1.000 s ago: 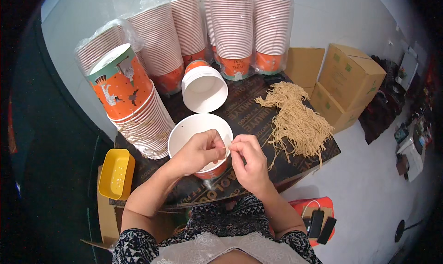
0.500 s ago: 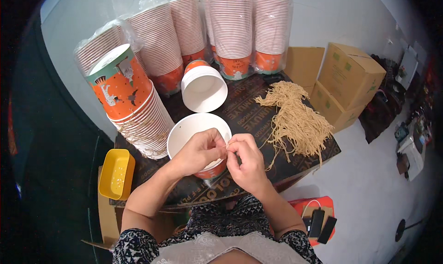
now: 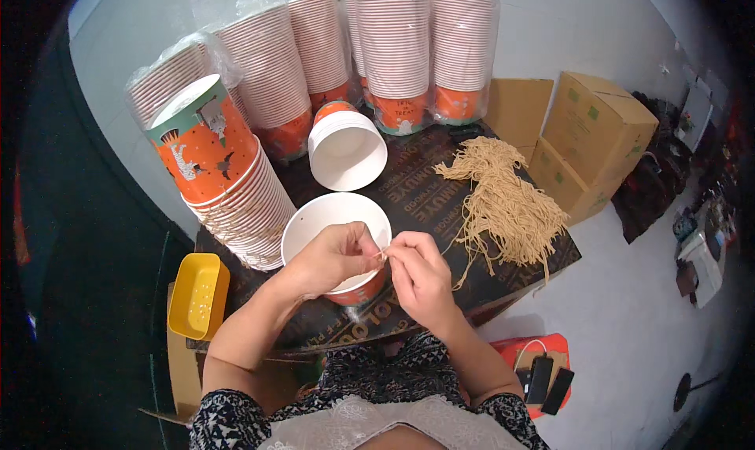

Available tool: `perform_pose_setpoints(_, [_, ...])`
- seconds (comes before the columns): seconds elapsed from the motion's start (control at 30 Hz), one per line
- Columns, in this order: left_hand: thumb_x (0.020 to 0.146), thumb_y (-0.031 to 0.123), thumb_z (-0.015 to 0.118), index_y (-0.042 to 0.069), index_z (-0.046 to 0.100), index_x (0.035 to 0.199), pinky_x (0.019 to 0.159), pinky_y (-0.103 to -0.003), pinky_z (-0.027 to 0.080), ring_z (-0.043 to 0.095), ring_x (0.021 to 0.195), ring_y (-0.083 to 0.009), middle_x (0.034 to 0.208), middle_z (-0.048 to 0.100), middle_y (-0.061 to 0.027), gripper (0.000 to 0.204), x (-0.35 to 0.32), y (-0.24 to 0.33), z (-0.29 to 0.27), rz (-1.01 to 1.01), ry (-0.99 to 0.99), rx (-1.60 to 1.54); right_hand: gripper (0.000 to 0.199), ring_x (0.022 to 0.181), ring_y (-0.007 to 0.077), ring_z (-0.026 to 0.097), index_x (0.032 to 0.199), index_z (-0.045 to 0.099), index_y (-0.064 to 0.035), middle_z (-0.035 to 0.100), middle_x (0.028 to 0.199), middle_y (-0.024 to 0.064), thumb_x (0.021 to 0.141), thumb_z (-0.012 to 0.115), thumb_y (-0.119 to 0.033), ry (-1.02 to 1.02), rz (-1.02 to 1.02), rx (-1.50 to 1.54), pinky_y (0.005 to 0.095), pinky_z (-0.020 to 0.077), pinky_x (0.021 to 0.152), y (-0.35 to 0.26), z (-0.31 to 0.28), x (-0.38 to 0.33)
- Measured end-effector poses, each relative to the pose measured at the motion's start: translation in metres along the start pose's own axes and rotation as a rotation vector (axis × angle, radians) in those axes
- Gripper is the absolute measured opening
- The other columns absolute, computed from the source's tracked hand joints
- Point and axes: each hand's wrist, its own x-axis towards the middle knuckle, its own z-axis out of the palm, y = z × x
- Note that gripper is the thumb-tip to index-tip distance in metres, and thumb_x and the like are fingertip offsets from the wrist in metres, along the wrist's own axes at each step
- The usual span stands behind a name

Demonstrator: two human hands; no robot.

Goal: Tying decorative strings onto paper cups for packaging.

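A white-lined paper bucket [image 3: 305, 228] with an orange outside stands upright at the table's near edge. Over its right rim, my left hand [image 3: 334, 255] and my right hand [image 3: 421, 275] meet, fingertips almost touching. Both pinch a short piece of tan string [image 3: 381, 255] between thumb and fingers; its ends are mostly hidden. To the right lies a loose bundle of tan string [image 3: 515, 210]. A nested stack of paper buckets [image 3: 248, 214] leans at the left, with string along its rims and an orange-and-green bucket [image 3: 206, 147] on top.
Behind the bucket, a few nested paper buckets [image 3: 350, 153] lie on their side. Tall plastic-wrapped bucket stacks [image 3: 393, 49] line the wall. A yellow tray [image 3: 220, 293] sits at the table's left edge. Cardboard boxes [image 3: 602, 128] stand right of the dark table [image 3: 409, 167].
My right hand has turned slightly and dipped a little, its fingers more closed at the string. The bucket has shifted slightly left.
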Motion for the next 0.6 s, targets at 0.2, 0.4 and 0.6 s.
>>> perform_pose_setpoints(0.2, [0.084,-0.001,0.066,-0.001,0.058,0.089,0.073,-0.031,0.05,0.063,0.077,-0.0202,0.083,0.065,-0.0109,0.009,-0.009,0.0,0.008,0.23,0.072,0.355,0.014,0.078,0.0289,0.062,0.094,0.065,0.0018,0.059,0.091,0.013,0.08,0.066,0.004,-0.05,0.038,-0.06,0.0376,0.0506,0.067,0.003,0.001,0.002])
perform_pose_setpoints(0.4, [0.077,-0.003,0.066,0.0,0.055,0.092,0.068,-0.043,0.05,0.061,0.075,-0.0379,0.076,0.058,-0.0175,0.019,-0.011,-0.006,0.021,0.657,0.323,0.902,0.012,0.077,0.0297,0.061,0.091,0.064,0.0009,0.058,0.088,0.013,0.08,0.067,0.004,-0.039,-0.022,-0.084,0.0385,0.0501,0.066,0.006,0.003,0.005])
perform_pose_setpoints(0.6, [0.079,0.001,0.069,0.002,0.053,0.089,0.053,-0.043,0.051,0.065,0.06,-0.0342,0.065,0.061,-0.0149,0.019,-0.018,-0.007,0.025,0.538,0.317,1.077,0.015,0.083,0.0321,0.06,0.101,0.063,0.0012,0.057,0.094,0.0144,0.086,0.06,0.001,-0.137,0.108,-0.058,0.04,0.0498,0.071,0.002,-0.002,0.011])
